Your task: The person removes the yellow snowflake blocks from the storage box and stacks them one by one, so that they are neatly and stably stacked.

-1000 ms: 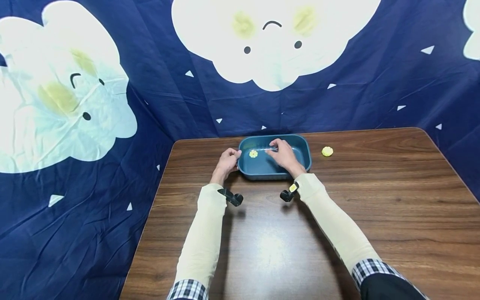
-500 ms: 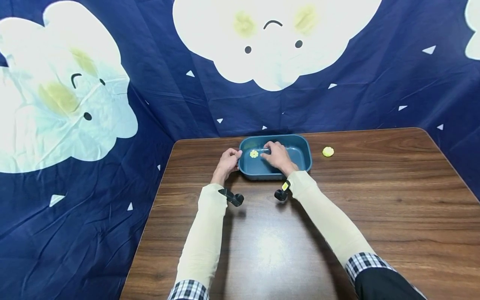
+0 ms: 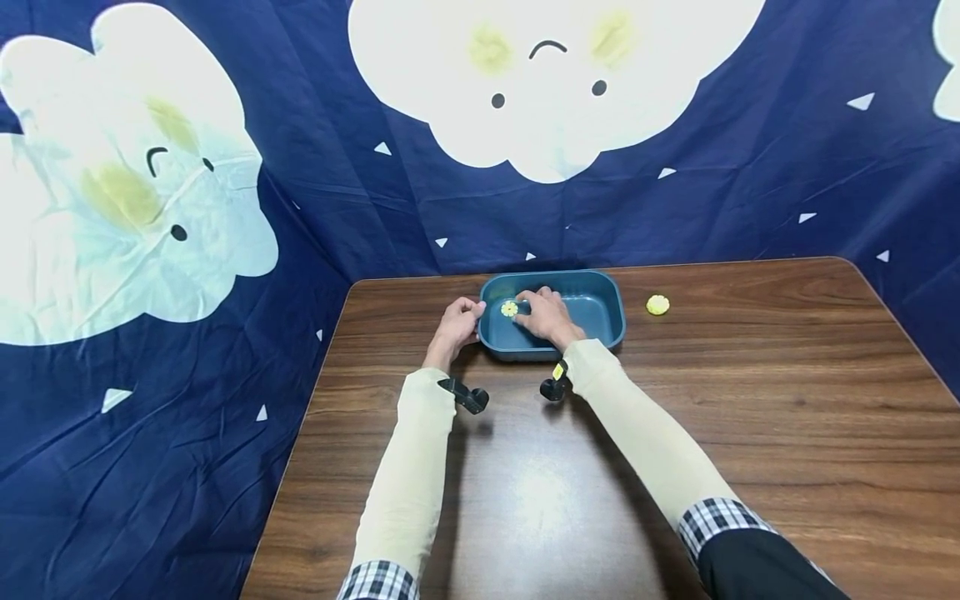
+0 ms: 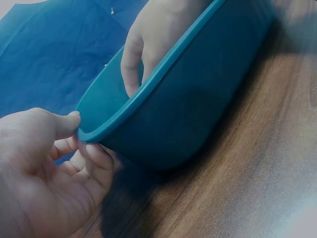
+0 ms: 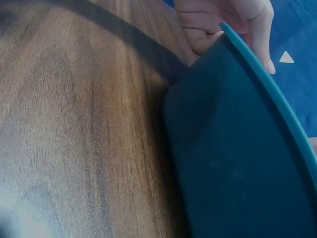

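Observation:
In the head view a dark teal rectangular tub (image 3: 525, 354) stands near the table's back edge. A small pale yellow flower-shaped piece (image 3: 509, 308) lies inside its left part. My left hand (image 3: 456, 323) pinches the tub's left end; the left wrist view has the thumb on the rim (image 4: 119, 119) and fingers beneath it. My right hand (image 3: 549, 317) reaches down into the tub, thumb and forefinger spread apart at the right side of the flower-shaped piece. Whether they touch it I cannot tell. The tub's wall hides the fingertips in the left wrist view.
A second yellow scalloped piece (image 3: 657, 305) sits on the wooden table (image 3: 750, 375), right of the tub. Behind the table hangs a dark blue cloth (image 3: 315, 208) with white clouds and small triangles.
My right hand has moved left inside the tub, from its middle to beside the flower-shaped piece. The left hand keeps its grip on the rim, and the tub has stayed put.

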Motion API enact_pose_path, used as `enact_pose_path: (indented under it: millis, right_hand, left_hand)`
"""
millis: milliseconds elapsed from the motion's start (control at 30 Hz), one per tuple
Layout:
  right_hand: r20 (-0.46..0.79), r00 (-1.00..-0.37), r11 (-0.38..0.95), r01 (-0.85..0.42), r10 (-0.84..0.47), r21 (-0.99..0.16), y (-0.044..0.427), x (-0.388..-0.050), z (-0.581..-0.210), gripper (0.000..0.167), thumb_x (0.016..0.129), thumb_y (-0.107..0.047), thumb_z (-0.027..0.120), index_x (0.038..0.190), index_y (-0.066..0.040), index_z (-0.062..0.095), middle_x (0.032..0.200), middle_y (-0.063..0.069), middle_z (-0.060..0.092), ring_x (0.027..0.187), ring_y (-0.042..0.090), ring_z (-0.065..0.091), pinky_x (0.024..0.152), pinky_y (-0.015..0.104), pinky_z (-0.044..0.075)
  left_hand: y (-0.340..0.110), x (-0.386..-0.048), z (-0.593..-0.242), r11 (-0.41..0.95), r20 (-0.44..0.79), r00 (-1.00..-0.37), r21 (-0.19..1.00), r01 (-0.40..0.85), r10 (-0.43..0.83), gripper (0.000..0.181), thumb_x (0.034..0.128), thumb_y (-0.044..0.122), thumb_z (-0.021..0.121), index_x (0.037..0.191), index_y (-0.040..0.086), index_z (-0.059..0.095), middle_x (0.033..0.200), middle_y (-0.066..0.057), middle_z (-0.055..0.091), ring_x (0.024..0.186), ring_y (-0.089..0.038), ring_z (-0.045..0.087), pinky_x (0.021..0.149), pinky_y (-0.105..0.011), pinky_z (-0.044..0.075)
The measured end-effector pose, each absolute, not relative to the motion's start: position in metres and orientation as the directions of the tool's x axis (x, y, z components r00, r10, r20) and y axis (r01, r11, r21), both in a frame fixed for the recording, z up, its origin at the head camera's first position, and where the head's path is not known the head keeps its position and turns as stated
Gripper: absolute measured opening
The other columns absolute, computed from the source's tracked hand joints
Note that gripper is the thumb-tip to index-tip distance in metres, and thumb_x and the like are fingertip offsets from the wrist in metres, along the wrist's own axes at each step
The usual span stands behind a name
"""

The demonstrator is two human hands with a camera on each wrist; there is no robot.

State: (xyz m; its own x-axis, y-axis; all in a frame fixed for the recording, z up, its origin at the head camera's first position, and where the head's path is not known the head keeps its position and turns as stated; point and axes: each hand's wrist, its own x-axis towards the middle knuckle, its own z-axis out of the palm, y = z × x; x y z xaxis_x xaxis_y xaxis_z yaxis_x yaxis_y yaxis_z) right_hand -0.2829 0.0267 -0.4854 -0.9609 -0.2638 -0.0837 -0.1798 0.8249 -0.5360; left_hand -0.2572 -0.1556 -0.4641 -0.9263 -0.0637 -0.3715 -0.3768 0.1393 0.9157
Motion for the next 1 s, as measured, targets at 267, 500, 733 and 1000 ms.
enact_pose_path:
  millis: [267, 500, 733, 1000]
  right_hand:
    - [-0.133, -0.947, 0.867, -0.203, -0.291, -0.455, 0.0217, -0.2852, -0.4876, 0.05, 0.094, -0.039, 0.059, 0.14, -0.023, 0.048, 0.127, 0.015, 0.041, 0.112, 0.031, 0.037, 0.098, 0.044, 0.034]
    - [-0.134, -0.946, 0.87, -0.208, -0.295, -0.447, 0.0187, -0.2843, -0.4871, 0.043, 0.092, -0.037, 0.063, 0.132, -0.024, 0.055, 0.126, 0.014, 0.04, 0.112, 0.031, 0.035, 0.099, 0.044, 0.034]
    - [-0.132, -0.949, 0.86, -0.193, -0.285, -0.472, 0.02, -0.2825, -0.4846, 0.028, 0.086, -0.032, 0.071, 0.109, -0.019, 0.06, 0.123, 0.013, 0.041, 0.113, 0.032, 0.035, 0.101, 0.045, 0.033]
    - [-0.125, -0.956, 0.876, -0.185, -0.266, -0.446, 0.0225, -0.2814, -0.4844, 0.033, 0.082, -0.034, 0.075, 0.093, -0.013, 0.052, 0.112, 0.012, 0.044, 0.108, 0.032, 0.039, 0.099, 0.043, 0.033]
  left_hand:
    - [-0.1547, -0.2568, -0.4638, 0.142, -0.373, -0.926, 0.915, -0.378, -0.063, 0.02, 0.0979, 0.024, 0.055, 0.085, 0.012, 0.046, 0.078, -0.006, 0.046, 0.063, -0.012, 0.046, 0.055, -0.022, 0.043]
    - [-0.1563, -0.2574, -0.465, 0.139, -0.375, -0.925, 0.915, -0.38, -0.06, 0.02, 0.0979, 0.025, 0.055, 0.086, 0.012, 0.046, 0.079, -0.006, 0.047, 0.064, -0.012, 0.047, 0.06, -0.025, 0.043]
    - [-0.155, -0.2573, -0.4638, 0.143, -0.371, -0.927, 0.916, -0.376, -0.061, 0.02, 0.098, 0.025, 0.055, 0.087, 0.011, 0.046, 0.083, -0.009, 0.047, 0.067, -0.014, 0.047, 0.06, -0.025, 0.044]
    - [-0.1542, -0.2565, -0.462, 0.135, -0.374, -0.926, 0.916, -0.379, -0.062, 0.019, 0.0982, 0.024, 0.055, 0.087, 0.011, 0.046, 0.086, -0.012, 0.047, 0.07, -0.017, 0.047, 0.057, -0.023, 0.043]
